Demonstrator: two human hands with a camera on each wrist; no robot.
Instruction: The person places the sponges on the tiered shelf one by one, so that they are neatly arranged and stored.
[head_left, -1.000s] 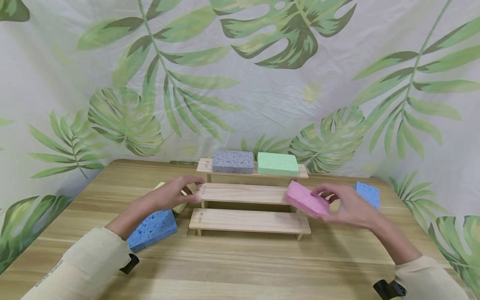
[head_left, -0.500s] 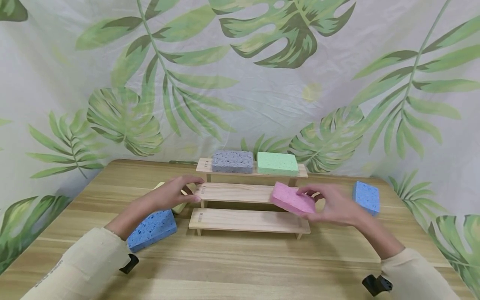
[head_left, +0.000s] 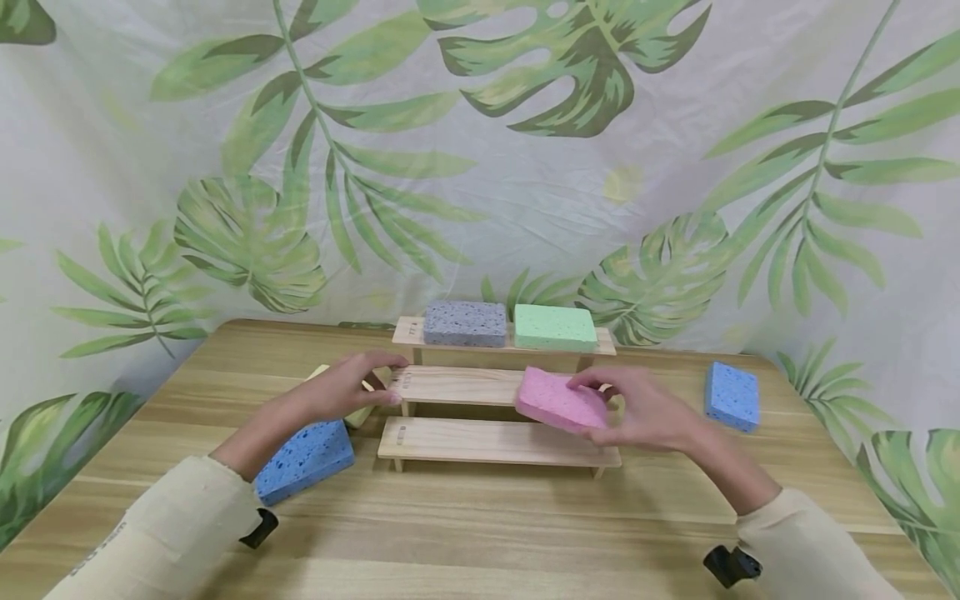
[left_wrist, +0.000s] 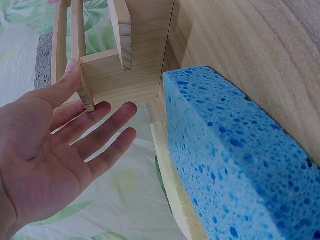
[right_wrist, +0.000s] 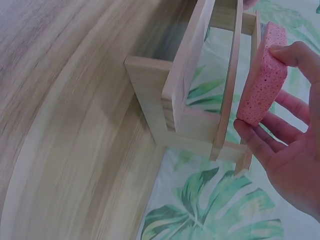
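Note:
A pink sponge [head_left: 561, 400] is pinched between the thumb and fingers of my right hand [head_left: 637, 410], held tilted above the right half of the three-step wooden shelf [head_left: 457, 385]. The right wrist view shows this sponge [right_wrist: 265, 75] raised off the boards. My left hand [head_left: 347, 387] holds the left end of the middle step; in the left wrist view its thumb and index finger lie on either side of that board, the other fingers [left_wrist: 107, 120] extended. On the top step sit a grey sponge [head_left: 465, 323] and a light green sponge [head_left: 556, 327].
A blue sponge [head_left: 307, 460] lies on the table [head_left: 480, 533] by the left forearm, with a pale yellow sponge [head_left: 360, 415] partly hidden behind the left hand. Another blue sponge [head_left: 732, 396] lies at the right. A leaf-print cloth [head_left: 480, 167] hangs behind the table.
My right hand has carried the pink sponge leftward, from beside the shelf's right end to over its right half. The left hand has stayed at the middle step.

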